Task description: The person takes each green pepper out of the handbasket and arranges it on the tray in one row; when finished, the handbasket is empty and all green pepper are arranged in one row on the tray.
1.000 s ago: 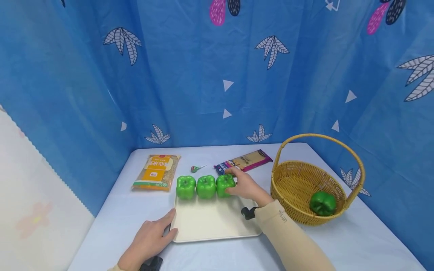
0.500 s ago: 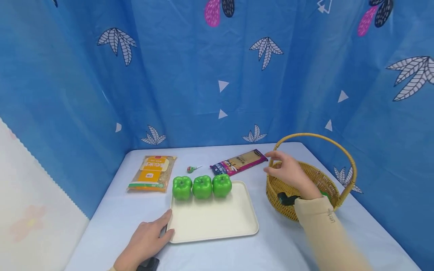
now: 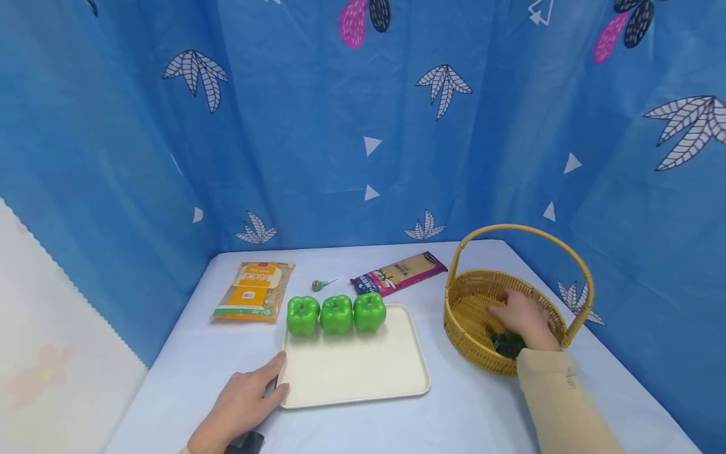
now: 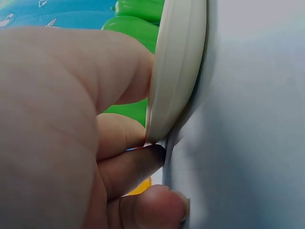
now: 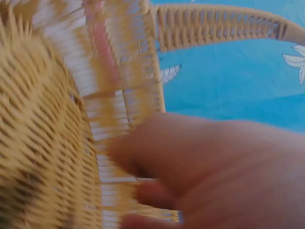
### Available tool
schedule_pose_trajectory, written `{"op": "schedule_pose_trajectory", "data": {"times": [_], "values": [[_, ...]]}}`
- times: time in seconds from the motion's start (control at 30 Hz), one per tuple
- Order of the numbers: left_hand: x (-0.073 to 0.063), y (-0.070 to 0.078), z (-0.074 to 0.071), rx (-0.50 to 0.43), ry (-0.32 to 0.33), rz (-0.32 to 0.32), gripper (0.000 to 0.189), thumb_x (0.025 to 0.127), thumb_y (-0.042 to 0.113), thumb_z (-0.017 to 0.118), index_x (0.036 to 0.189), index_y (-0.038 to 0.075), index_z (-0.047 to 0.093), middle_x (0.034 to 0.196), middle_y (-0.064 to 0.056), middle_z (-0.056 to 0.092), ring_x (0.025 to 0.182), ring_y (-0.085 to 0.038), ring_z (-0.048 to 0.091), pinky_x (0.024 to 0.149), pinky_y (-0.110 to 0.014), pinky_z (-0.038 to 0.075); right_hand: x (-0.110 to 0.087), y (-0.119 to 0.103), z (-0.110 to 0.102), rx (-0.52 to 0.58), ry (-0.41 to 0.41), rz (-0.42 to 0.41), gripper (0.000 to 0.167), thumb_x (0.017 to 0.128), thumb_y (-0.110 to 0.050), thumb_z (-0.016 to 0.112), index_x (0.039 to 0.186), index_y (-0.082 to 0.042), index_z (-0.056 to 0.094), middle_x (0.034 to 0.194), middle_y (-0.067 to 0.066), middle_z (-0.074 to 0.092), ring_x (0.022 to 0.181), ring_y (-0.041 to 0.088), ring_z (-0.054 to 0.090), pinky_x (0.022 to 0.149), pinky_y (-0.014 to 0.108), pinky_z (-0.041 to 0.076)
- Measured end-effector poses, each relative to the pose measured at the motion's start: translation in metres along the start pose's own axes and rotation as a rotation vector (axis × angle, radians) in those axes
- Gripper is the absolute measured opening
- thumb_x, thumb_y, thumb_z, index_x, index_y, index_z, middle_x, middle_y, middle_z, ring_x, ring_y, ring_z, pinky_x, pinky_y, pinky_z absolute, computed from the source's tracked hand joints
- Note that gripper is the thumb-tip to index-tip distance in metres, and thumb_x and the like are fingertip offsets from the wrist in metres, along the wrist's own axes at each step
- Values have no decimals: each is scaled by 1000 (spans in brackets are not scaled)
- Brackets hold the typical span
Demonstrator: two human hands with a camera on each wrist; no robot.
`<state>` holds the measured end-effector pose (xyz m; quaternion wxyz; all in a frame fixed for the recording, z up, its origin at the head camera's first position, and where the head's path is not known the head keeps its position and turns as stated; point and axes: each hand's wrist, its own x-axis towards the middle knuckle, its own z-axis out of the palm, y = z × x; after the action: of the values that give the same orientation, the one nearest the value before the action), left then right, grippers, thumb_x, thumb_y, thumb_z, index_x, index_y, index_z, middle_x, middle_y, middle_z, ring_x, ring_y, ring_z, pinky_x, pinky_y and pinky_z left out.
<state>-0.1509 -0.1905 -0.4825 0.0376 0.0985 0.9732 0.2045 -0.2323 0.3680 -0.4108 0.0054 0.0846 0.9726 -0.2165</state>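
My left hand (image 3: 241, 397) rests at the left edge of a cream tray (image 3: 363, 372), thumb and index finger laid over its rim. In the left wrist view the tray's outer side (image 4: 178, 62) stands right beside the fingers. Three green bell peppers (image 3: 336, 315) sit in a row along the tray's far edge. My right hand (image 3: 524, 318) is down inside a wicker basket (image 3: 471, 343), thumb apart from the fingers. A dark, greenish patch shows under its wrist; I cannot make out a pepper there. The right wrist view, blurred, shows the hand (image 5: 205, 167) near the wicker wall.
Behind the tray lie a yellow bag of grain (image 3: 255, 291), a lollipop (image 3: 320, 285) and a purple-edged noodle packet (image 3: 399, 273). The basket's tall handle (image 3: 527, 227) arches over the right hand. A blue curtain (image 3: 317, 157) hangs behind the white-covered table.
My right hand has let go of the third pepper on the tray, swung right and dropped into the basket. The left hand stays at the tray edge; the head view has shifted slightly.
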Motion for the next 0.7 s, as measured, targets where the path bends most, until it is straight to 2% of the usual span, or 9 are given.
{"op": "schedule_pose_trajectory", "data": {"times": [0.07,0.17,0.23,0.3,0.37,0.5,0.6,0.7], "values": [[0,0,2,-9,-3,2,65,95,40,71,149,10,55,144,-6,64,124,-32,66,102,-51,54,-2,3,3,-29,17,50,65,96,-40,64,140,6,53,136,32,59,123,59,50,100,88,13],[-1,1,4,-12,-11,-5,65,94,41,72,149,11,55,144,-5,64,125,-31,66,102,-50,54,-5,4,4,-70,72,121,47,96,-39,63,113,5,66,105,28,69,104,55,59,99,88,13],[-1,2,5,-9,-11,-8,65,94,42,71,150,11,55,144,-4,64,125,-30,66,102,-50,54,-8,3,2,-90,112,160,39,94,-40,65,94,-1,67,83,20,68,93,52,61,98,89,15],[-1,2,4,-4,-8,-1,65,94,42,71,150,11,55,144,-5,64,124,-31,67,101,-50,54,-10,3,0,-88,87,194,40,94,-43,65,82,-5,63,72,15,63,87,49,62,98,89,14],[-2,3,2,2,-2,-1,65,95,42,71,150,11,55,144,-5,64,123,-31,67,101,-51,54,-10,3,-1,-88,38,204,41,92,-45,67,82,-5,62,74,14,64,93,52,61,97,90,13],[-1,4,0,14,13,3,64,95,40,71,149,10,55,144,-6,64,122,-31,67,101,-50,54,-7,2,0,-86,-52,201,39,90,-35,69,100,3,66,94,24,68,100,54,60,96,91,16],[0,3,1,23,18,3,64,95,39,71,149,10,55,144,-5,63,122,-31,67,101,-49,54,-4,1,2,-101,-58,193,34,89,-20,69,110,5,64,104,30,66,98,53,60,94,92,20],[1,1,1,30,14,-1,64,95,39,71,150,10,55,144,-6,63,122,-31,68,101,-50,55,0,0,6,-101,-41,183,32,89,-11,65,115,8,62,110,34,63,100,55,59,92,92,22]]}}
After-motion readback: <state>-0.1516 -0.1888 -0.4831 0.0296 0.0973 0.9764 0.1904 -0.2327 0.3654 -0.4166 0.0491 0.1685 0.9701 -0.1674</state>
